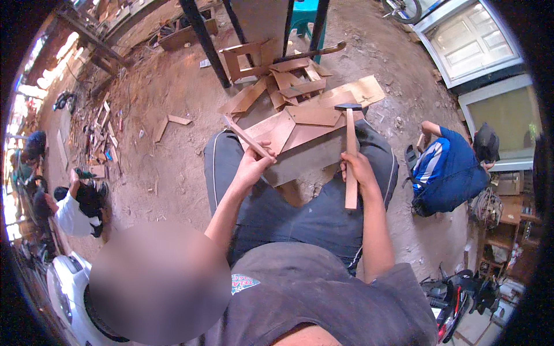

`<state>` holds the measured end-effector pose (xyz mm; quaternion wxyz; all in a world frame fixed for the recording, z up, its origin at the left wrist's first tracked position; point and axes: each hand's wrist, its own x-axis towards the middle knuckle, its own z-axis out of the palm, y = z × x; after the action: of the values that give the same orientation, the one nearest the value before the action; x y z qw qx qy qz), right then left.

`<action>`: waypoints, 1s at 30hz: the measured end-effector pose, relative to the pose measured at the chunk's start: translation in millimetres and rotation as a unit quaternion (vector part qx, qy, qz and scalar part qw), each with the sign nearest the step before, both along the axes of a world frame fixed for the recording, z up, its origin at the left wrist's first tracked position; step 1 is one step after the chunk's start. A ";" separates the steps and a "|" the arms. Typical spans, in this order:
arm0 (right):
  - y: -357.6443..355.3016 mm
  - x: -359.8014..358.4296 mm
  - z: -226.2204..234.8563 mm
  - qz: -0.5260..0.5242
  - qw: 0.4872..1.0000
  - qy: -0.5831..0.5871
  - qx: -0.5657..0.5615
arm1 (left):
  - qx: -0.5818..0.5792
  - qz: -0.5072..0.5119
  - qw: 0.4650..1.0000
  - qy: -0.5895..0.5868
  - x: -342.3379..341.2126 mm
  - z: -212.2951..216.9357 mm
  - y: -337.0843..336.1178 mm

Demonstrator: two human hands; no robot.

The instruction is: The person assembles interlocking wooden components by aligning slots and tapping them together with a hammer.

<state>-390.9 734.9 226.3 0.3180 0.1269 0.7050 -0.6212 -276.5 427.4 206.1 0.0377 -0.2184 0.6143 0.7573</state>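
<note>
My left hand [254, 163] is closed around a narrow wooden strip [245, 135] that slants up and away to the left. In my right hand [359, 169] is a hammer [351, 135], gripped by its wooden handle, with its dark head at the far end. Between my knees lies a grey board [309, 157]. On it rest flat wooden pieces [314, 117] that meet at an angle, with small dark marks near the joint. The hammer's head is over the right end of these pieces; whether it touches them I cannot tell.
Beyond my knees lies a pile of wooden pieces [297, 86] beside dark metal legs [205, 43]. Wood scraps [109, 130] litter the dirt floor at left. One person [447, 173] crouches at right; another [75, 210] sits at left. White-framed panels [467, 37] stand at far right.
</note>
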 end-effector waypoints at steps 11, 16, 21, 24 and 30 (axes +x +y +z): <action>3.3 -3.6 -12.2 -0.036 0.987 -0.006 -0.156 | -0.523 0.026 0.848 0.076 -18.8 -17.2 9.4; -11.4 -15.8 -9.5 -0.153 0.981 0.055 -0.107 | -0.591 -0.029 0.804 0.051 -18.4 -20.0 15.9; -43.5 -68.1 -45.0 -0.244 0.961 0.130 0.022 | -0.631 -0.010 0.773 0.069 -18.5 -35.6 11.2; -52.4 -90.4 -74.5 -0.247 0.953 0.158 0.077 | -0.648 0.000 0.757 0.082 -12.5 -36.8 6.7; -43.1 -106.2 -104.3 -0.227 0.910 0.235 0.255 | -0.662 -0.017 0.749 0.019 -8.1 -6.5 31.0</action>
<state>-497.0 691.7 122.0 -0.0500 0.2111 0.8459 -0.4873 -284.6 458.4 199.6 -0.1151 -0.1634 0.9660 0.1642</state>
